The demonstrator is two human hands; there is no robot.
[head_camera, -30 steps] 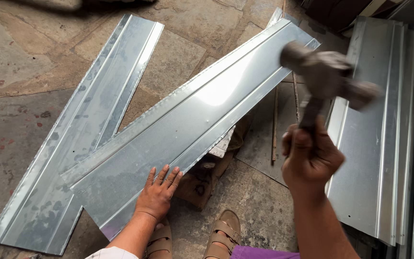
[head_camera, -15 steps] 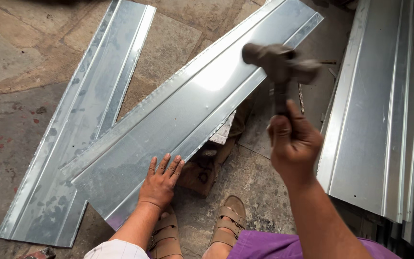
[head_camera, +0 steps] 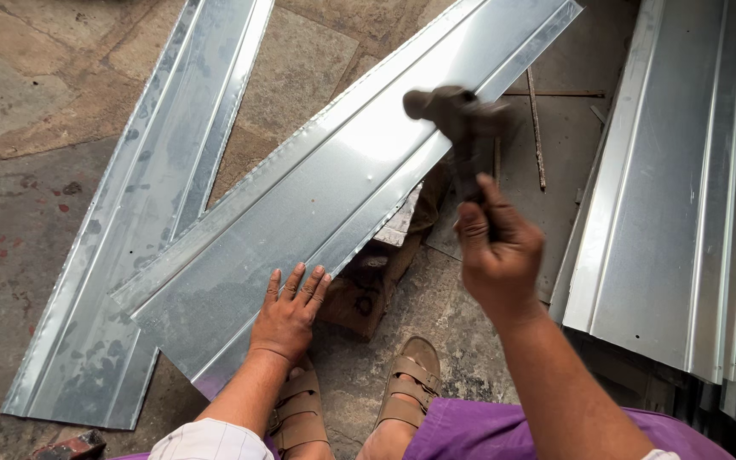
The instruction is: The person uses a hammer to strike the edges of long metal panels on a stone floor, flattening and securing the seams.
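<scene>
Your left hand point(head_camera: 287, 317) lies flat, fingers spread, pressing the near edge of a long galvanized sheet-metal panel point(head_camera: 342, 183) that runs diagonally across the stone floor point(head_camera: 27, 102). Your right hand point(head_camera: 497, 247) is closed around the handle of a hammer point(head_camera: 457, 115), its blurred head raised above the panel's right edge. A second panel point(head_camera: 142, 221) lies under the first; more panels point(head_camera: 666, 187) are stacked at right.

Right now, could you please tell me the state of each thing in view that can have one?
Left hand: flat, fingers spread, pressing on the upper metal sheet.
Right hand: closed around the hammer handle.
Hammer: raised above the sheet, blurred.
Upper metal sheet: lying across the lower one, near edge resting on a block.
Lower metal sheet: flat on the floor.
</scene>
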